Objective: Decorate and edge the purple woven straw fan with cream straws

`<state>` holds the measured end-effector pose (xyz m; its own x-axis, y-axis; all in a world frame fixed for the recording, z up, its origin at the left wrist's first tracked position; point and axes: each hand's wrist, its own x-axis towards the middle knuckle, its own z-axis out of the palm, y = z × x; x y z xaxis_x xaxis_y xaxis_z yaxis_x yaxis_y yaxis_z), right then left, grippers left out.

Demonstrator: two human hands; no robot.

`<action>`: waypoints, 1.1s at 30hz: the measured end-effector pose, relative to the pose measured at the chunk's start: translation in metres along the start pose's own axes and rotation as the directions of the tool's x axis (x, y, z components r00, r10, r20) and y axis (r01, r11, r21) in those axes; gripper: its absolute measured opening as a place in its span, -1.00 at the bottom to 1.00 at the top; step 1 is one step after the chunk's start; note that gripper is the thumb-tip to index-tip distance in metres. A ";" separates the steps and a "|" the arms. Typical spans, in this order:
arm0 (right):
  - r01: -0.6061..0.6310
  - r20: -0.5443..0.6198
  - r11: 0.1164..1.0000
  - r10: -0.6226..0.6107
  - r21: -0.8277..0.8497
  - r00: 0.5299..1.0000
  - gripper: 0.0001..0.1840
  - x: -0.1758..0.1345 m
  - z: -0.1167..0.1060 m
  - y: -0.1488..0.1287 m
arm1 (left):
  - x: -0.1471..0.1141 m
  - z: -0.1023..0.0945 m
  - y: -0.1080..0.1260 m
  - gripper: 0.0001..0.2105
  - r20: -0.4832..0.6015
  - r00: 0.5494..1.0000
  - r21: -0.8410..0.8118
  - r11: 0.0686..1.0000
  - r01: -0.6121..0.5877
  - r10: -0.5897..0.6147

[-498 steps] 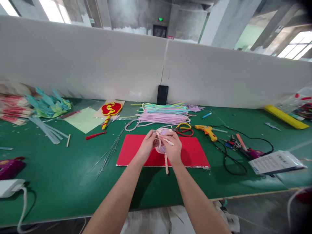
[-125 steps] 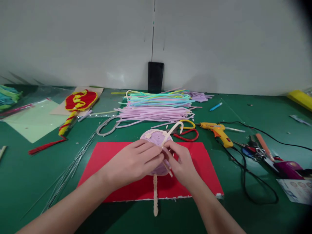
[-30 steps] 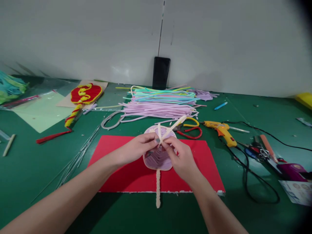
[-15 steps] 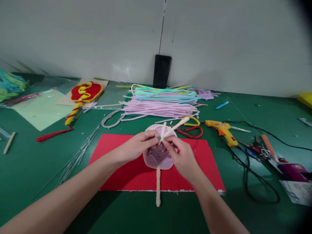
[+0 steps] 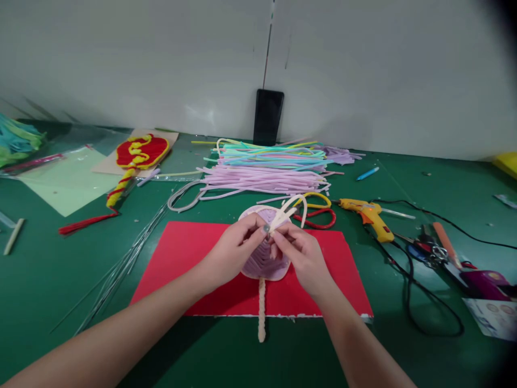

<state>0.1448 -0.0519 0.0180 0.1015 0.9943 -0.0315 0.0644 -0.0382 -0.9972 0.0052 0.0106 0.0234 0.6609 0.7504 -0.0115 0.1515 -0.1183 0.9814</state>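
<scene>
Cream pipe cleaners (image 5: 287,212), bent into a loop with short ends, rise from between my fingertips. My left hand (image 5: 246,242) pinches them at their base from the left. Fingers closed, my right hand (image 5: 301,245) grips the same spot from the right. Beneath both hands lies a round fan (image 5: 264,264) of lilac pipe cleaners with a cream rim, partly hidden by my fingers. Its twisted cream handle (image 5: 262,312) points towards me, past the front edge of a red board (image 5: 194,253).
Behind the board lie a pile of pastel pipe cleaners (image 5: 266,179) and red-and-yellow-handled scissors (image 5: 319,215). A yellow glue gun (image 5: 369,215) with a black cord is at right. Thin wires (image 5: 121,269) and a red-and-yellow fan (image 5: 141,153) are at left. A phone (image 5: 269,116) leans on the wall.
The cream pipe cleaners, with straight ends spread apart before, now curve over into a loop leaning right. Both hands stay over the fan, the left slightly shifted.
</scene>
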 end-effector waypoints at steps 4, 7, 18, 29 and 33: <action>0.004 0.004 1.000 -0.004 -0.004 1.000 -0.77 -0.002 0.002 0.001 | -0.005 0.001 -0.001 -0.85 -0.070 0.996 0.226 0.973 -0.039 0.056; 0.004 0.003 0.999 -0.003 -0.035 1.000 -0.76 -0.003 0.002 0.001 | -0.006 0.000 0.002 -0.85 -0.079 0.994 0.292 0.955 -0.049 0.075; 0.051 -0.064 0.994 -0.058 -0.096 0.996 -0.75 -0.001 0.002 0.005 | -0.002 -0.002 0.005 -0.82 0.023 0.999 0.229 0.973 -0.030 0.026; 0.145 -0.055 0.964 -0.161 -0.222 0.985 -0.85 -0.002 0.000 0.009 | -0.002 -0.006 0.004 -0.81 0.052 0.999 0.120 0.993 -0.017 0.010; 0.171 -0.034 0.959 -0.183 -0.228 0.983 -0.85 -0.001 0.001 0.009 | -0.001 -0.007 0.004 -0.83 0.089 0.996 0.133 0.991 0.004 -0.015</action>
<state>0.1446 -0.0532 0.0087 0.1212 0.9806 0.1539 0.3050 0.1107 -0.9459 0.0001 0.0139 0.0286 0.7213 0.6912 -0.0437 0.2501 -0.2010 0.9471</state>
